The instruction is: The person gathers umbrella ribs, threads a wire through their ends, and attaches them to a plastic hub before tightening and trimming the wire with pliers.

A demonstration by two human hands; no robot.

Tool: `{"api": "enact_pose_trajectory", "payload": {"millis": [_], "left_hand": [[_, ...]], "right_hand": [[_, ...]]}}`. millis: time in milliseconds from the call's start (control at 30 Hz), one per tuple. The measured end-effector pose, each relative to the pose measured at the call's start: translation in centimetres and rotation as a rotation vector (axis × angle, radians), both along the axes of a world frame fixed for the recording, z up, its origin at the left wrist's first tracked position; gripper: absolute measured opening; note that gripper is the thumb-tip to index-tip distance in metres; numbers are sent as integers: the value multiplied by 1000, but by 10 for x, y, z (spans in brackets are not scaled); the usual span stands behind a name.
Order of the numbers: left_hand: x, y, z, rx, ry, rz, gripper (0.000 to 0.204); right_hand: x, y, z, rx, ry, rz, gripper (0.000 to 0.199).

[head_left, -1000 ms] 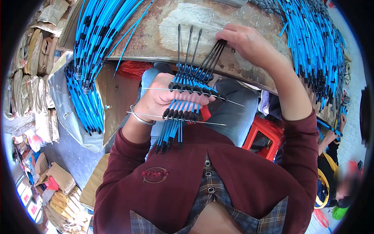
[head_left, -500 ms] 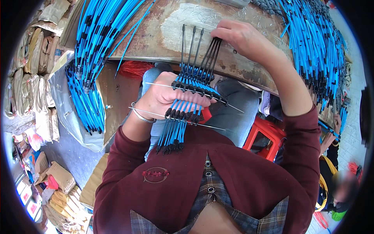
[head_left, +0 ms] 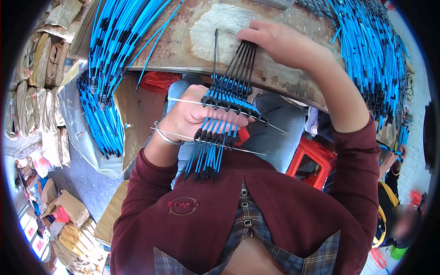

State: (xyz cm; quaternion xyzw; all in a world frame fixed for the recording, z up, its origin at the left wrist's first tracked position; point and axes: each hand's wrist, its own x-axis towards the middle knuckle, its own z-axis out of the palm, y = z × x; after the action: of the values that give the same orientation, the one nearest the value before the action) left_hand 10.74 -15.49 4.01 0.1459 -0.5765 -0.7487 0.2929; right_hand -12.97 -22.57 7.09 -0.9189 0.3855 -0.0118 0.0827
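My left hand (head_left: 195, 109) is closed round a fanned bundle of blue and black umbrella ribs (head_left: 219, 123) above my lap. One thin metal wire (head_left: 181, 99) runs through the black joints above my fingers, and a second wire (head_left: 252, 150) through the joints below them. Beyond the table's near edge my right hand (head_left: 270, 39) pinches the black upper ends of several ribs, gathered together. A single black rib end (head_left: 216, 50) stands apart to the left, outside that pinch. The lower rib tips hang in front of my maroon top.
A worn wooden table (head_left: 183, 43) bears blue rib piles at left (head_left: 121, 36) and right (head_left: 366, 55), with loose wire bits. An open sack (head_left: 75, 110) of ribs stands at left. A red stool (head_left: 314, 158) is at right, and another person's hand (head_left: 388, 160) works beyond.
My right hand has shifted slightly left and gathered more rib ends. Three stood loose before; now one does. My left hand keeps its grip in the same place.
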Motion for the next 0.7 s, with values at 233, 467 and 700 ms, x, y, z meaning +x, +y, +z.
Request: {"api": "enact_pose_trajectory", "payload": {"millis": [233, 467, 700], "left_hand": [[1, 0, 11, -159, -15, 18, 15], [2, 2, -2, -27, -36, 40, 15], [3, 1, -1, 187, -33, 39, 17]], "right_hand": [[-8, 3, 6, 85, -96, 14, 31], [0, 0, 1, -58, -108, 10, 24], [0, -4, -5, -70, -151, 1, 24]]}}
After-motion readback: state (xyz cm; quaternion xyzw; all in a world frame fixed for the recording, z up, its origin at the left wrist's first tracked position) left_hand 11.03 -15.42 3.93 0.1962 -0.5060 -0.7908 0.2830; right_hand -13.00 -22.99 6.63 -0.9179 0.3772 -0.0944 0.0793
